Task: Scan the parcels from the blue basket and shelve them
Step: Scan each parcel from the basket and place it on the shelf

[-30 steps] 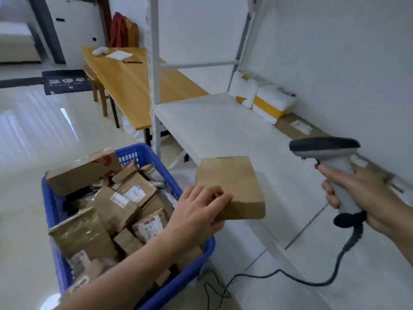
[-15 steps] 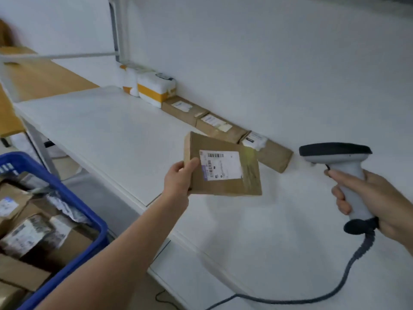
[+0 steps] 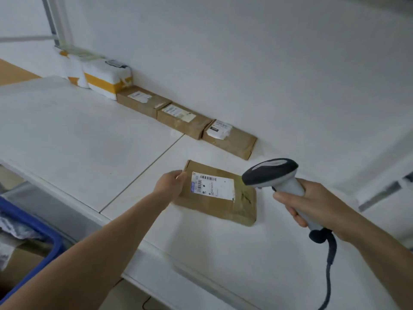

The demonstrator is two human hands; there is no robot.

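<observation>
A flat brown parcel (image 3: 220,198) with a white barcode label facing up is low over the white shelf (image 3: 78,139); whether it rests on the surface I cannot tell. My left hand (image 3: 171,184) grips its left edge. My right hand (image 3: 312,204) holds a grey and white barcode scanner (image 3: 274,175), whose head hangs over the parcel's right end. The scanner's dark cable (image 3: 328,276) drops off toward the bottom. A corner of the blue basket (image 3: 33,238) with parcels inside shows at the lower left.
Along the back wall stands a row of shelved parcels: two white ones with yellow tape (image 3: 105,79) and three brown ones (image 3: 185,121). A shelf upright (image 3: 55,21) rises at the top left. A seam (image 3: 143,171) runs across the shelf.
My left hand has carried the parcel from beside the basket to over the shelf, turned it label up and lowered it. The scanner has come closer, over the parcel's right end.
</observation>
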